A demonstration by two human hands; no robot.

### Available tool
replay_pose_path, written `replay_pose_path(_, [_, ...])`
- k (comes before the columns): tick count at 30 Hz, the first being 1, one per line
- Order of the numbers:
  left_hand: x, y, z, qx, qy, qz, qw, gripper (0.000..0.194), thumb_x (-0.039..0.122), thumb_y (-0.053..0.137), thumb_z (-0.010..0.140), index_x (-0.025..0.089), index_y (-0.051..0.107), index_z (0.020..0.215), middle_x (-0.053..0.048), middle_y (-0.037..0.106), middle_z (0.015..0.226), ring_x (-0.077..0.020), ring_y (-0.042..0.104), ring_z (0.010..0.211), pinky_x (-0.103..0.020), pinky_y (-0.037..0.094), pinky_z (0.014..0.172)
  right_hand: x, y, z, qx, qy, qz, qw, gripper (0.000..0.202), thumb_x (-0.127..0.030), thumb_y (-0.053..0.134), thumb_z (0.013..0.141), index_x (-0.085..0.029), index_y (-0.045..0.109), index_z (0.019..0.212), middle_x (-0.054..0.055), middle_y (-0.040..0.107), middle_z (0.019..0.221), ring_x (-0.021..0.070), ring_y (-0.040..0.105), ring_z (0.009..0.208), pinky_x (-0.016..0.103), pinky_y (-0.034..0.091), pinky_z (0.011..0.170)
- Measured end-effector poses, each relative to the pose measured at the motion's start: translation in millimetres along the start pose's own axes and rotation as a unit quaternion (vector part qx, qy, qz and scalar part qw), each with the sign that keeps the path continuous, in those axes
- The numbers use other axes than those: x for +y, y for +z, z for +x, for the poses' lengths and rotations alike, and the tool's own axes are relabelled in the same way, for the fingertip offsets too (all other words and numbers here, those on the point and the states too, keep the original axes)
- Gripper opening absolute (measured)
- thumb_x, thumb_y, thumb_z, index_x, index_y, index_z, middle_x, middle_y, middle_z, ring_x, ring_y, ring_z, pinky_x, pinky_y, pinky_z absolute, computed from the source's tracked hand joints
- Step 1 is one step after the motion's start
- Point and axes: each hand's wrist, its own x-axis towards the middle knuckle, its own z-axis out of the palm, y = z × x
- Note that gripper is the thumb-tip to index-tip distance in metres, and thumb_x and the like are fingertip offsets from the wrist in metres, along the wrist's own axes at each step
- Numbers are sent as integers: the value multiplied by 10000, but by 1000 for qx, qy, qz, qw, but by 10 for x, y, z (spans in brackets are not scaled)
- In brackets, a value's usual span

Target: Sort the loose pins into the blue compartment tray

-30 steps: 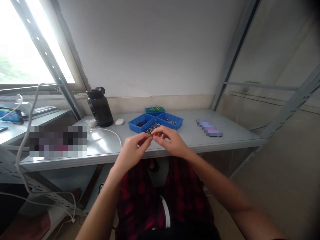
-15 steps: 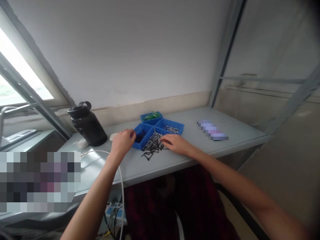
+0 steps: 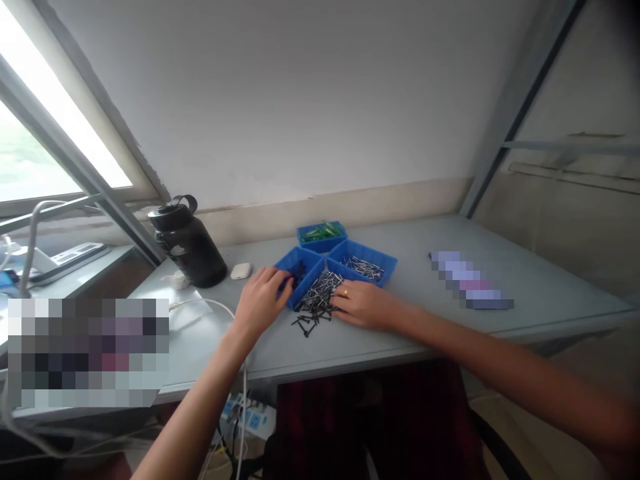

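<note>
My left hand (image 3: pixel 265 299) is at the left blue bin (image 3: pixel 309 280), its bent fingertips over the dark pieces inside; what they hold, if anything, is hidden. My right hand (image 3: pixel 367 305), with a ring on one finger, lies at the right side of a pile of loose screws (image 3: pixel 319 293). Its fingers are curled down on the screws and their tips are hidden. Another blue bin (image 3: pixel 390 267), behind my right hand, holds silvery screws (image 3: pixel 363 267). At the back, a third blue bin (image 3: pixel 301 235) contains green pieces (image 3: pixel 323 231).
A black bottle (image 3: pixel 193 247) stands at the back left, with a white case (image 3: pixel 241 271) beside it. A white cable (image 3: pixel 243 400) hangs over the desk's front edge. A blurred-out flat object (image 3: pixel 470 280) lies on the right. The wall (image 3: pixel 310 120) rises behind the desk.
The view has shifted, so the desk items appear farther right. My left fingertips, earlier raised at the bin's edge with a small dark piece, are now lower, over the bin's contents.
</note>
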Motion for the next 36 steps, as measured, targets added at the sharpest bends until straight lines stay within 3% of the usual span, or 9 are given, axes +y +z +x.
replay_pose_path(2, [18,33,-41,13,50,-31,998,216,234,446,905,166,641,966,-83,644,909,-197,579,848,-349,479,805,22,52,35,4,-33,-6,999,254,-307,446,948,-153,622,848,63,602,815,172,526,771,299,378,687])
replay_pose_path(6, [24,105,-90,43,76,-34,996,166,181,493,866,179,633,955,-79,649,921,-187,595,841,-346,503,792,43,147,71,15,-55,9,998,240,-343,457,943,-164,599,870,50,598,826,178,514,785,293,350,641])
replay_pose_path(12, [-16,183,-57,49,125,-2,991,151,145,566,808,205,620,935,-53,666,868,-182,619,793,-341,517,775,70,134,43,0,-40,45,998,125,-155,467,923,-181,587,899,59,605,883,182,504,823,300,369,637])
replay_pose_path(17, [-88,220,-65,82,106,6,991,167,148,622,769,237,625,910,-22,675,823,-182,632,737,-338,523,738,50,71,-9,-15,4,78,997,114,-136,478,910,-182,582,905,54,608,935,192,514,849,303,415,684])
replay_pose_path(24, [-64,114,14,55,119,-24,991,126,148,572,803,212,620,900,-26,682,785,-159,636,740,-288,523,712,73,89,-9,-52,35,141,988,163,-65,492,874,-182,593,925,46,606,919,181,517,847,294,451,748])
replay_pose_path(27, [-27,54,101,76,154,-59,983,131,133,548,813,196,613,907,-26,662,751,-148,612,724,-277,509,676,63,135,2,-44,38,156,986,211,-43,468,874,-175,611,956,62,614,929,181,534,874,300,462,793])
replay_pose_path(30, [26,13,202,61,216,-84,971,102,146,507,841,177,603,853,-25,635,710,-142,575,683,-277,485,639,16,192,28,13,28,156,987,224,-73,438,903,-178,624,970,74,630,928,185,558,875,321,474,791])
replay_pose_path(34, [89,33,262,20,323,-111,940,213,211,413,902,191,587,781,-10,609,702,-142,537,673,-285,441,599,-40,242,98,7,124,211,970,213,-138,418,941,-203,600,852,15,614,778,127,554,689,247,457,613])
replay_pose_path(36, [102,70,232,9,340,-110,934,273,187,358,918,198,580,760,-8,612,730,-138,532,687,-289,424,601,-38,253,125,32,87,192,977,233,-155,416,936,-200,584,780,16,593,735,136,530,660,264,431,588])
